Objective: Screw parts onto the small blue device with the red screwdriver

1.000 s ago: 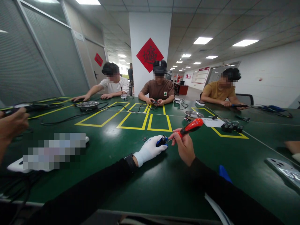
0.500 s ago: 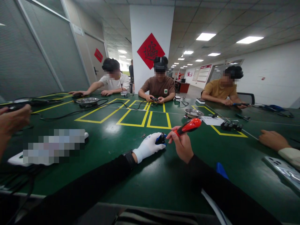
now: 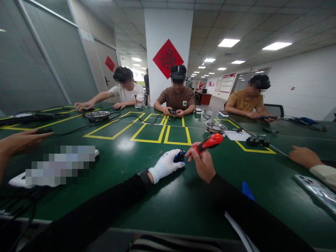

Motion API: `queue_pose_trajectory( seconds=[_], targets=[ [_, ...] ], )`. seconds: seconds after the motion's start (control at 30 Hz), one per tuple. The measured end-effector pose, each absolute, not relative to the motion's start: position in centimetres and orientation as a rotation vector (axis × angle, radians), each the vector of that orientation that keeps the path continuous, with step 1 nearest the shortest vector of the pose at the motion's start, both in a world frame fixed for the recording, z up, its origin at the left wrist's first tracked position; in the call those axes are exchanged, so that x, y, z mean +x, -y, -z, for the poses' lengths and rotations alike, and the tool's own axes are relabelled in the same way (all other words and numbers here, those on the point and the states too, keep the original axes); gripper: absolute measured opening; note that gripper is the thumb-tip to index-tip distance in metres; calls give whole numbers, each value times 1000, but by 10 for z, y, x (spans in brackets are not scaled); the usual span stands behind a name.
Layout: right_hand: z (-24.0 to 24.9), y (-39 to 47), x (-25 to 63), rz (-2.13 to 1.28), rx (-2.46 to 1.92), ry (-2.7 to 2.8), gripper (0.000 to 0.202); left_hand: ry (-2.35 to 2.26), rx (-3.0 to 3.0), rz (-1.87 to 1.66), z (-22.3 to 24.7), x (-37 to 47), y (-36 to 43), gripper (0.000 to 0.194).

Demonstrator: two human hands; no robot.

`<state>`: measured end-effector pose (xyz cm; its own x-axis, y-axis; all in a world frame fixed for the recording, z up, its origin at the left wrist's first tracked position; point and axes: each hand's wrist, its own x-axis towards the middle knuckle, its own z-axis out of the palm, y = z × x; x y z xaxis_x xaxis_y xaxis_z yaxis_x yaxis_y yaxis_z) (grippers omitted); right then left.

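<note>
My left hand (image 3: pixel 166 163), in a white glove with blue fingertips, is closed around a small black part (image 3: pixel 180 156) with a round metal top. It rests low over the green table (image 3: pixel 157 206). My bare right hand (image 3: pixel 201 161) grips a red-and-black screwdriver (image 3: pixel 211 142), its handle slanting up to the right. The screwdriver's front end points at the black part from the right; whether the tip touches it is too small to tell. Some tiny metal pieces (image 3: pixel 160 153) lie just beyond my gloved hand.
A steel bowl (image 3: pixel 215 127), a paper sheet (image 3: pixel 237 135) and several black blocks (image 3: pixel 258 140) lie at right. A phone (image 3: pixel 316 191) sits near a co-worker's hand (image 3: pixel 304 157). At left are a white device (image 3: pixel 18 179), another steel bowl (image 3: pixel 97 114) and another person's hand (image 3: pixel 28 140). Three people sit opposite.
My hands, the black part and the screwdriver stay almost in place; the view shifts slightly. The co-worker's hand at far left has moved right and lower, its fingers now stretched out.
</note>
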<state>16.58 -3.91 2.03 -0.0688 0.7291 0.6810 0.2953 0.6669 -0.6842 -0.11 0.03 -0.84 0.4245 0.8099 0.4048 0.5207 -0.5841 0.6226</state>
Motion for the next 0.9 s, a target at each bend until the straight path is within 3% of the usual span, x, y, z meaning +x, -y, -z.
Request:
queue_pose_trajectory(
  seconds=[0.5, 0.9],
  targets=[
    [-18, 39, 167, -408, -856, 1636, 13, -1132, 2287, -986, 11, -2, -3, 41],
    [-19, 38, 168, -414, -836, 1641, 15, -1157, 2229, -957, -7, -1, 10, 32]
  ],
)
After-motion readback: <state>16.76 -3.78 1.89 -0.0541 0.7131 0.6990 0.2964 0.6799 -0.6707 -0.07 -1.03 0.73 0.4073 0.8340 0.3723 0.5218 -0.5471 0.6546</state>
